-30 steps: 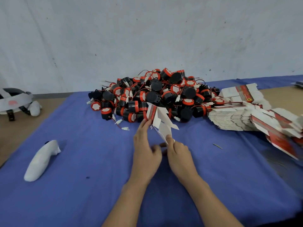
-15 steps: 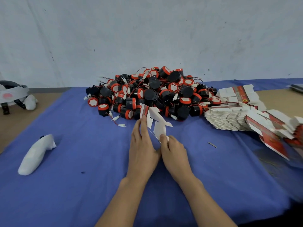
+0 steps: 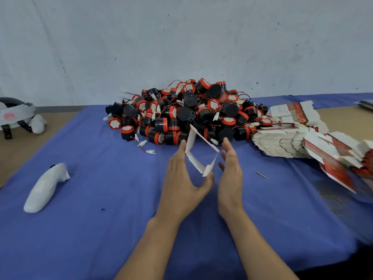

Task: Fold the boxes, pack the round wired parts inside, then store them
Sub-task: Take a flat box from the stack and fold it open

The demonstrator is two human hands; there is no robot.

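A small white cardboard box (image 3: 191, 140) is opened into a square tube above the blue cloth (image 3: 96, 223). My left hand (image 3: 181, 182) holds it, fingers along its left side and thumb under its lower corner. My right hand (image 3: 230, 174) stands just right of the box with straight fingers, close to its right edge; whether it touches is unclear. Behind the box lies a big heap of round black and red wired parts (image 3: 181, 116). A stack of flat unfolded boxes (image 3: 282, 142) spreads to the right.
A white controller (image 3: 45, 186) lies on the cloth at the left. A white headset (image 3: 14, 116) sits on the bare table at the far left. A small thin sliver (image 3: 261, 175) lies right of my hands. A wall stands close behind the heap.
The flat box has been spread open into a square tube. My hands have moved apart, the right hand letting go and shifting to the right of the box.
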